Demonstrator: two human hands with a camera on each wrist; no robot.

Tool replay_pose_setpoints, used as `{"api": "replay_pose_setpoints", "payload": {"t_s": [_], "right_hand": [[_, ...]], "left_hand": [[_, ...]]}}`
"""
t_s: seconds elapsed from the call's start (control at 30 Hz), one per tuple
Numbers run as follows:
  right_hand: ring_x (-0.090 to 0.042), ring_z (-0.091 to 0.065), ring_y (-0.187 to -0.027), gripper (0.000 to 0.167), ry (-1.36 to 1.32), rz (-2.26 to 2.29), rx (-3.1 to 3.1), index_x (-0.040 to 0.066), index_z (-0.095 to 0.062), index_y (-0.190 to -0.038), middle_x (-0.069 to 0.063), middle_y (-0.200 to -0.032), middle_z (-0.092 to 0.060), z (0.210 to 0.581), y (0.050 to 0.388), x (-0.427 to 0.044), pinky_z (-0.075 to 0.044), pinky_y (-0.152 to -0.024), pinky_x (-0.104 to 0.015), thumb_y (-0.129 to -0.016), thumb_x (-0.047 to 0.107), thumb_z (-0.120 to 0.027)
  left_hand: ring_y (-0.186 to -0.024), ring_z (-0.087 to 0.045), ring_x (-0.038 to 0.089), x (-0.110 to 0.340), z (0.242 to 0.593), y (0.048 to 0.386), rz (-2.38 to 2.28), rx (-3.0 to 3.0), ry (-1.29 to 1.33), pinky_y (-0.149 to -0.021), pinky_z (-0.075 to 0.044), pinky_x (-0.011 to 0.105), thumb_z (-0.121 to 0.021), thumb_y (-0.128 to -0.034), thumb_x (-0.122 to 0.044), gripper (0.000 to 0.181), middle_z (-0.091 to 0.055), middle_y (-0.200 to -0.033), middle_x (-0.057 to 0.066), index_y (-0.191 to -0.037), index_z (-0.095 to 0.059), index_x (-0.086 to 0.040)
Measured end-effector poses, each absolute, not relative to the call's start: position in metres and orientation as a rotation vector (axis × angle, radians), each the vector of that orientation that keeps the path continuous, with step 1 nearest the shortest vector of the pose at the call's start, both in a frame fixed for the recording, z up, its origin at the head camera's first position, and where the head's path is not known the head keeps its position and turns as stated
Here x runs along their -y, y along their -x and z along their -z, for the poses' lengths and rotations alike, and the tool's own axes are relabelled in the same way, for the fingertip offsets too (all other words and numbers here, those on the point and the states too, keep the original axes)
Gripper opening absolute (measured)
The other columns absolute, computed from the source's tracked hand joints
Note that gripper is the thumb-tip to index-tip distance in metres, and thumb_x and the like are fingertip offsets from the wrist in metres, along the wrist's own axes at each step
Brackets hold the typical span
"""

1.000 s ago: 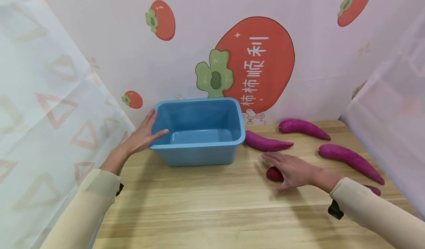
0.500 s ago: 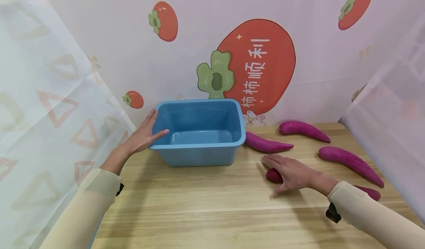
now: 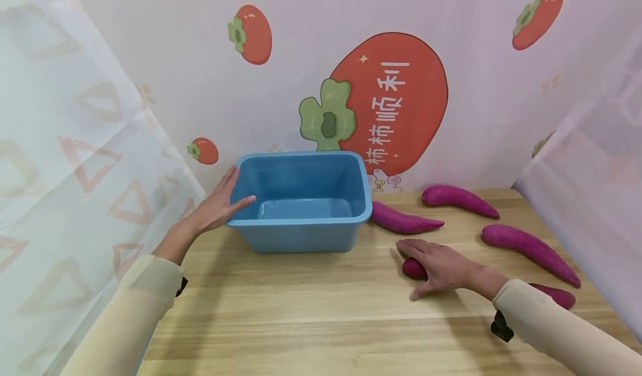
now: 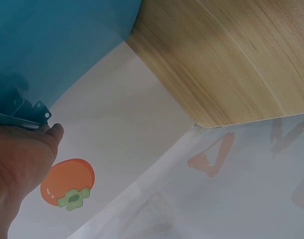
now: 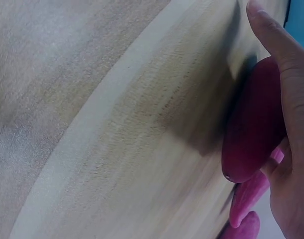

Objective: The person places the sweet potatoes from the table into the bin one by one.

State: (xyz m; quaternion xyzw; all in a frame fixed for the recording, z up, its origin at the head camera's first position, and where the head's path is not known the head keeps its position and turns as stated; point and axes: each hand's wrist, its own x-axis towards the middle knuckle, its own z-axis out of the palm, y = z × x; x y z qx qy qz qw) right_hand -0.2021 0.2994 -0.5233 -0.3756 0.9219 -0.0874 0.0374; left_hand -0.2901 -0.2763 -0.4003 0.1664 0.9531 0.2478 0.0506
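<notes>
The left hand (image 3: 213, 206), fingers spread, rests on the left rim of a blue tub (image 3: 301, 235). Rightward, the right hand (image 3: 443, 267) spreads over a purple sweet potato (image 3: 413, 269) on the worktop (image 3: 301, 309). Neither has visibly shifted; handling seems paused.

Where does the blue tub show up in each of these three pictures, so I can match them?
Head view: the blue tub stands near the middle of the picture.
Left wrist view: part of the blue tub fills the upper-left corner.
Right wrist view: only a sliver of the blue tub shows, top right.
Shared landmark: the wooden tabletop.
</notes>
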Motion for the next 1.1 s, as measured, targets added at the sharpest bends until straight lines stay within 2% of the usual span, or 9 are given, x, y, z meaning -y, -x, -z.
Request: {"api": "replay_pose_setpoints", "payload": {"t_s": [0.37,0.87,1.1], "right_hand": [[-0.037,-0.058,-0.136,0.118,1.174,0.291,-2.846,0.006,-0.044,-0.159,-0.016,-0.154,-0.054,0.525,0.199,-0.300,-0.055,-0.101,-0.059,-0.076,0.086,-0.071],[-0.036,-0.059,-0.136,0.114,1.099,0.345,-2.841,0.006,-0.044,-0.159,-0.015,-0.154,-0.056,0.527,0.200,-0.298,-0.054,-0.104,-0.058,-0.079,0.082,-0.073],[-0.032,-0.064,-0.130,0.103,1.101,0.410,-2.883,0.010,-0.049,-0.158,-0.011,-0.153,-0.059,0.535,0.200,-0.301,-0.059,-0.097,-0.053,-0.083,0.079,-0.069]], "left_hand": [[-0.164,0.004,0.040,0.275,0.401,0.290,-0.760,-2.895,-0.504,-0.124,-0.011,0.073,-0.050,-0.1051,-0.062,0.102,0.013,-0.178,0.010,-0.169,0.009,-0.009],[-0.164,0.001,0.041,0.276,0.400,0.291,-0.786,-2.903,-0.504,-0.124,-0.013,0.075,-0.050,-0.1048,-0.062,0.101,0.011,-0.178,0.012,-0.170,0.007,-0.010],[-0.164,0.003,0.041,0.275,0.402,0.289,-0.786,-2.906,-0.503,-0.123,-0.012,0.075,-0.049,-0.1050,-0.062,0.101,0.012,-0.178,0.012,-0.170,0.007,-0.009]]}}
